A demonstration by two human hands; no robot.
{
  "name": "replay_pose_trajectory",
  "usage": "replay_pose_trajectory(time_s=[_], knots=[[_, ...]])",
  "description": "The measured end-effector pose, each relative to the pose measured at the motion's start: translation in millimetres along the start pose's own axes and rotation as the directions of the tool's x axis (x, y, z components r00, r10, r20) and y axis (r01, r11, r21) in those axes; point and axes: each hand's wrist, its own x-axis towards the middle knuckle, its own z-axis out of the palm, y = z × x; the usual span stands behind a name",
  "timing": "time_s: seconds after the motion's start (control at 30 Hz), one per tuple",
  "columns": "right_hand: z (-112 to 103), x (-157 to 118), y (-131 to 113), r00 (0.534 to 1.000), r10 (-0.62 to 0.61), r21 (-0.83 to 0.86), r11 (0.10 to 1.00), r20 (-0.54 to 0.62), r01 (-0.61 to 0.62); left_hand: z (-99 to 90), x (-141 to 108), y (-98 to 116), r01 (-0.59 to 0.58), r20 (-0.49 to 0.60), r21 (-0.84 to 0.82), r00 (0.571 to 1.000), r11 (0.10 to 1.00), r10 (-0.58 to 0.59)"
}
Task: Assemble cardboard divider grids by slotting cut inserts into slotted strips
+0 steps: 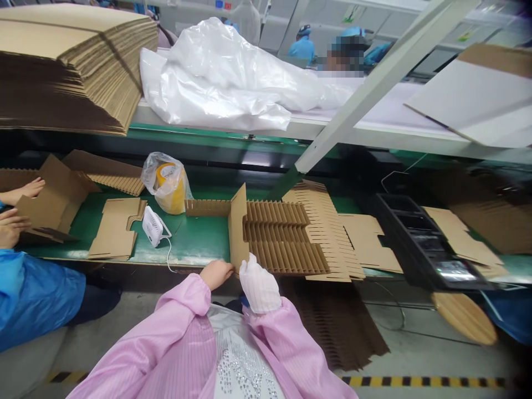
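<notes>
Bare, with its fingers curled in, my left hand [216, 274] is at the lower near end of an upright brown cardboard panel [238, 224]. On the panel's other side, my right hand [261, 284], in a white glove, closes on the same near edge. To the panel's right stand rows of slotted cardboard dividers [286, 257] on the green bench. One slotted strip [208, 208] stretches away on its left. A fanned pile of slotted cardboard strips [332, 233] lies beyond the rows. My fingertips are partly hidden against the cardboard.
Left of me are a small white fan [154, 226], bagged yellow tape [171, 188] and flat cut cardboard [114, 230]. A co-worker's hands [20, 208] hold cardboard at far left. A black compartmented tray [424, 241] is at right. A slanted white post [374, 91] crosses above.
</notes>
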Motion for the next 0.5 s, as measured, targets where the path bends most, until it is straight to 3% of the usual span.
replay_pose_trajectory(time_s=[0.27, 0.5], knots=[[22, 9, -3, 0.995, -0.095, -0.070, 0.993, 0.020, 0.097, -0.4, -1, -2, -0.016, 0.006, 0.008, 1.000, 1.000, 0.016], [38, 21, -10, 0.993, -0.065, -0.061, 0.996, 0.095, 0.071, -0.2, -1, -2, -0.009, 0.012, 0.000, 1.000, 1.000, 0.009]])
